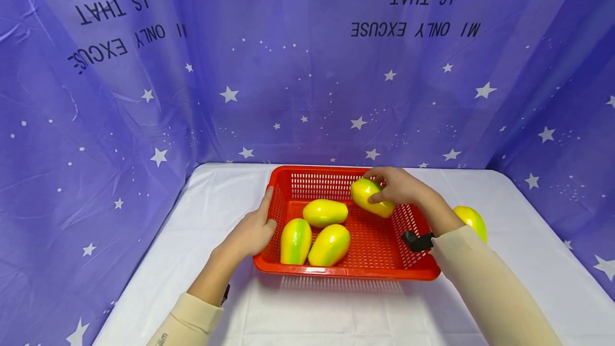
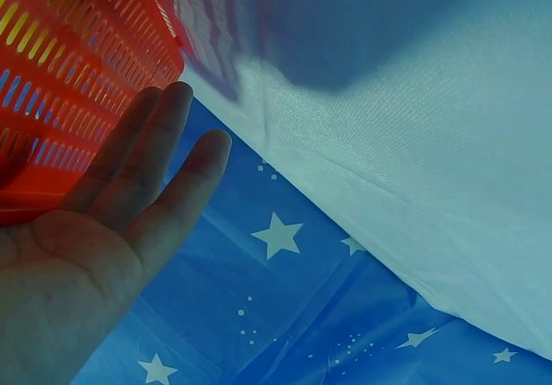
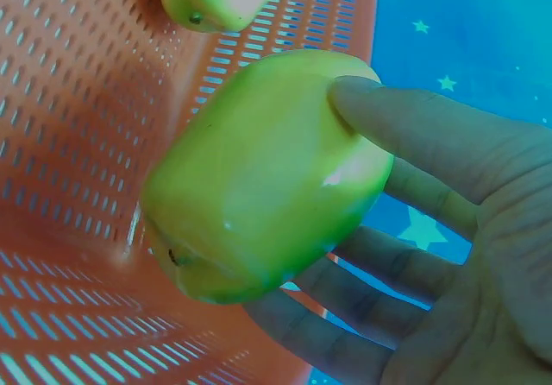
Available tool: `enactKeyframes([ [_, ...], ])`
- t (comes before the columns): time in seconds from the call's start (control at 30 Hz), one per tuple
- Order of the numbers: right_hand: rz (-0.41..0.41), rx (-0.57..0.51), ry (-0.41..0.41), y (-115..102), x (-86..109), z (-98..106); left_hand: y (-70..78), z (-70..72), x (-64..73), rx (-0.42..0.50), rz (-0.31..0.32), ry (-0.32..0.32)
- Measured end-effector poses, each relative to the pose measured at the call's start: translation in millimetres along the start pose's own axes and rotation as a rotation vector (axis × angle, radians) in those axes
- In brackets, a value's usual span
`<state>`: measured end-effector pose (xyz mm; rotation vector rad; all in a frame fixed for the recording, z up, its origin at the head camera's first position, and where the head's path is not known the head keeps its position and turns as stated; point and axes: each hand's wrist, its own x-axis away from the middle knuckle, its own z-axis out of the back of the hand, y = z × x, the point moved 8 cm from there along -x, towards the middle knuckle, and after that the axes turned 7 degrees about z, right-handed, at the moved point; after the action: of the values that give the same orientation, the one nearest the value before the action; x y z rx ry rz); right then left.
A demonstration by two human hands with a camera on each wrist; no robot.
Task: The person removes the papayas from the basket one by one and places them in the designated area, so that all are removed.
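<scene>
A red perforated plastic basket (image 1: 353,271) sits on the white-covered table. My right hand (image 1: 401,186) grips a yellow-green mango (image 1: 363,192) over the basket's far right part. The right wrist view shows the thumb on one side of this mango (image 3: 267,178) and the fingers curled round the other. My left hand (image 1: 250,234) rests at the basket's left side, index finger along the rim. In the left wrist view its other fingers (image 2: 164,143) lie straight against the outer wall. Inside, on the left, lie a far mango (image 1: 325,213), a near-left mango (image 1: 295,242) and a near-middle mango (image 1: 330,245).
Another mango (image 1: 471,221) is on the table right of the basket, partly hidden by my right forearm. The white tablecloth (image 1: 509,260) spreads around the basket. Purple star-printed curtains (image 1: 331,95) enclose the table at the back and both sides.
</scene>
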<state>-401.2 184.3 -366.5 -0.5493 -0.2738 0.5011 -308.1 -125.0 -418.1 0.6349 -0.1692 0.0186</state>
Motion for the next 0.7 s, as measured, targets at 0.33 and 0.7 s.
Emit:
enactKeyframes([
  [0.33, -0.019, 0.033, 0.035, -1, 11.8, 20, -0.4, -0.6, 1.0, 0.004, 0.003, -0.005],
  [0.7, -0.058, 0.038, 0.091, 1, 22.5, 38, -0.5, 0.3, 0.1, 0.005, -0.005, 0.0],
])
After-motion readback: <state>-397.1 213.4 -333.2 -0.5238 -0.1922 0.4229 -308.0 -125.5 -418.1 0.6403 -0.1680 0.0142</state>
